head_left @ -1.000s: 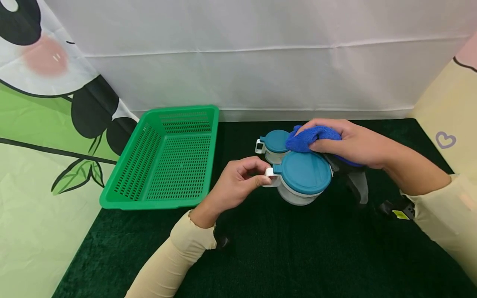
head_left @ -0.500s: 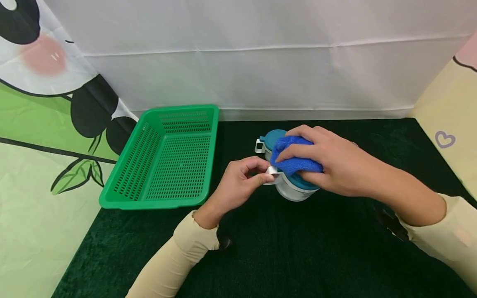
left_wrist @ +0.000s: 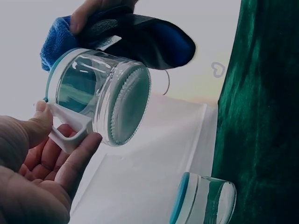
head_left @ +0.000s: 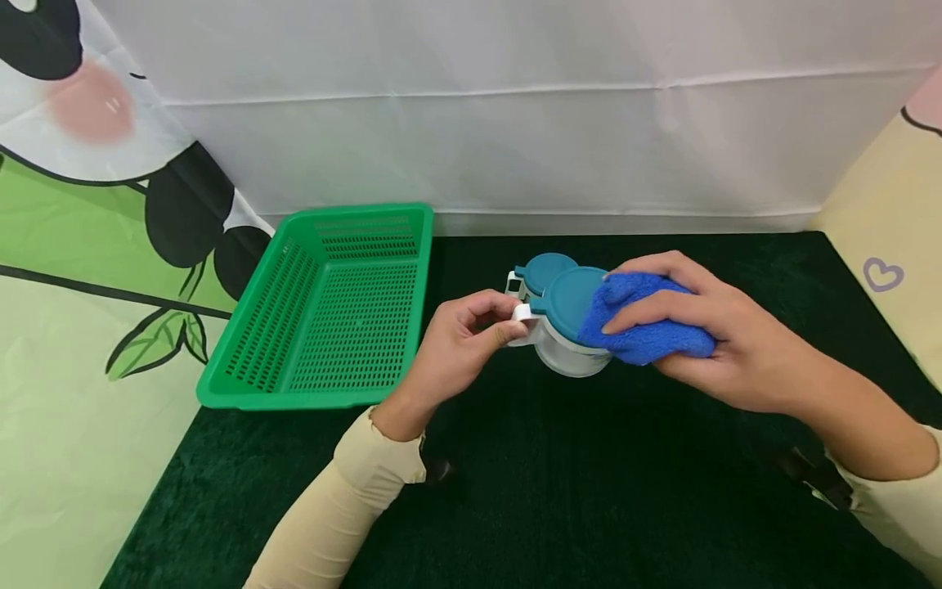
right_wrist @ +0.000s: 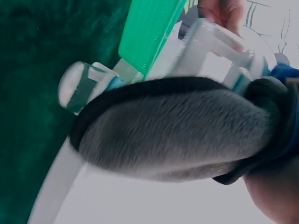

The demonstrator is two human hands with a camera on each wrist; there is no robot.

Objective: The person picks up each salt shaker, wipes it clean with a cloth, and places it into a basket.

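Observation:
In the head view my left hand [head_left: 467, 343] pinches the white handle [head_left: 524, 319] of a glass jar with a blue lid [head_left: 562, 303]. The left wrist view shows this jar [left_wrist: 100, 95] raised off the table, its ribbed base visible. My right hand [head_left: 724, 343] grips a bunched blue cloth [head_left: 648, 323], which touches the right edge of the lid. A grey flap of cloth [right_wrist: 173, 133] with a dark border hangs large in the right wrist view. Behind the raised jar, a smaller blue-lidded jar [head_left: 546, 268] stands on the table, partly hidden.
A green plastic basket [head_left: 423, 311] with slotted sides stands to the left. Dark green fabric [head_left: 589, 491] covers the table. A white sheet [head_left: 515, 147] rises behind it, with printed panels at both sides.
The cloth passes from the lid's far side across its top to its right edge, with my right hand moving along. My left hand and the jar shift slightly away and left.

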